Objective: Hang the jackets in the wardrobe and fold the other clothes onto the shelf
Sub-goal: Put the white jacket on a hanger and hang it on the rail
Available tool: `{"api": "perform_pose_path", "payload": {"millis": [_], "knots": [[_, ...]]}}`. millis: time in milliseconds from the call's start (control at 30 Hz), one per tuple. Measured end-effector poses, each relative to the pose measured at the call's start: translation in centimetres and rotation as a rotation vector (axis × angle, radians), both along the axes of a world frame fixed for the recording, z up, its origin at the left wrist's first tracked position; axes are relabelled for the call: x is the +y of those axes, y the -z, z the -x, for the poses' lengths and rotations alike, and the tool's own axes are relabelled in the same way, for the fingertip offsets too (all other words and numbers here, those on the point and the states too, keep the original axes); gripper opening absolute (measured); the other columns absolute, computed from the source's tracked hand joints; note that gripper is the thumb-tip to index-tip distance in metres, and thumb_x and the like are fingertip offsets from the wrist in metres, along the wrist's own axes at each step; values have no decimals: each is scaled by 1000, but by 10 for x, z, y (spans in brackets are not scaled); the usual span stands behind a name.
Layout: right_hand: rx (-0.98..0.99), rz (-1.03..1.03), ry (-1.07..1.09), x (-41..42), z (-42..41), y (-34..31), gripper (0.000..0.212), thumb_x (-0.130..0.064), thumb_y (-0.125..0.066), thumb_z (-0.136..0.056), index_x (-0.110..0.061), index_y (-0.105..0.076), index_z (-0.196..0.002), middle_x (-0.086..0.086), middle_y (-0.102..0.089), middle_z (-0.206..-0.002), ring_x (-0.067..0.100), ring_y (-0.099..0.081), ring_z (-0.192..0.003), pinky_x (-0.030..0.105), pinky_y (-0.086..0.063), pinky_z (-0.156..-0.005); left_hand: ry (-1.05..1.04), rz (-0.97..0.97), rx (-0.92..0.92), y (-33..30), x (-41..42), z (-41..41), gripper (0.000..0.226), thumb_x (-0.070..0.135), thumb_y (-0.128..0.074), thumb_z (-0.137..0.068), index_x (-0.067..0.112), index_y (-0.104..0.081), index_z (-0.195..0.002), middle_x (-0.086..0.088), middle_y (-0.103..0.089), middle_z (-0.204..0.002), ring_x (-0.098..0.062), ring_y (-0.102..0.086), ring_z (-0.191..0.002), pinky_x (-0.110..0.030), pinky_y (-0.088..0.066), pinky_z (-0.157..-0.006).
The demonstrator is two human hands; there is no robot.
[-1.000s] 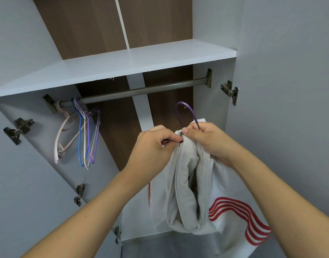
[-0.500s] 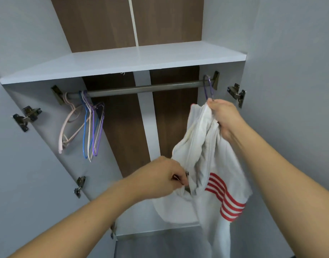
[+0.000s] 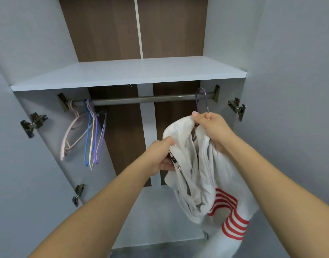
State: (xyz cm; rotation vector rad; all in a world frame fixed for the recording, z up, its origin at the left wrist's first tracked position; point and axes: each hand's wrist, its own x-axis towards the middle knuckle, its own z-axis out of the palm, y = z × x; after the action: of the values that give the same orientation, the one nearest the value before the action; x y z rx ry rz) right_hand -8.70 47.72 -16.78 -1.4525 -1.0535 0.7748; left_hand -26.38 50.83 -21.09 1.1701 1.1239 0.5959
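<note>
Hanging the white jacket (image 3: pixel 195 164) on the rail (image 3: pixel 141 100).
My right hand (image 3: pixel 212 127) is pinching the collar by the purple hanger (image 3: pixel 201 98); left hand (image 3: pixel 162 155) fingers are gripping the zip edge, steadying it.

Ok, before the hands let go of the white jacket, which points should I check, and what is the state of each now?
1. Purple hanger hook over the rail: ok, it loops over the right end.
2. Right hand supports the white jacket at the top: ok, it grips the collar below the hook.
3. Left hand holds the front edge near the zipper: ok.
4. Jacket shoulders seated on the hanger: cannot tell, cloth hides them.
5. Free rail between this one and the empty hangers at the left end: ok.
6. Jacket hangs straight: not ok, it is bunched.
</note>
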Motion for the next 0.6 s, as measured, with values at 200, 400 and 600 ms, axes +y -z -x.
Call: {"api": "perform_pose_path", "payload": {"millis": [200,400,600], "knots": [[-203,-19,-50,-21,0,21,33,-35,-71,-88,-13,-58,-68,-4,-63,-67,2,-59,-65,17,-42,-65,4,232,-197,-24,5,16,46,33,-41,-95,-3,-61,-117,-23,-74,-101,-37,-74,-91,-44,-59,-78],[-354,5,-191,-34,8,34,30,-47,-76,-74,-23,-61,-67,-3,-53,-74,3,-48,-63,20,-36,-58,-53,125,-12,-34,-8,2,39,36,-42,-96,13,-72,-102,-3,-78,-92,-19,-71,-88,-39,-47,-85],[-844,38,-145,-34,15,33,43,-67,-66,-70,-27,-49,-68,-2,-49,-91,18,-55,-74,26,-41,-58,-113,75,60,-46,-15,2,41,37,-44,-96,11,-68,-116,-5,-78,-93,-16,-74,-73,-40,-42,-82]]}}
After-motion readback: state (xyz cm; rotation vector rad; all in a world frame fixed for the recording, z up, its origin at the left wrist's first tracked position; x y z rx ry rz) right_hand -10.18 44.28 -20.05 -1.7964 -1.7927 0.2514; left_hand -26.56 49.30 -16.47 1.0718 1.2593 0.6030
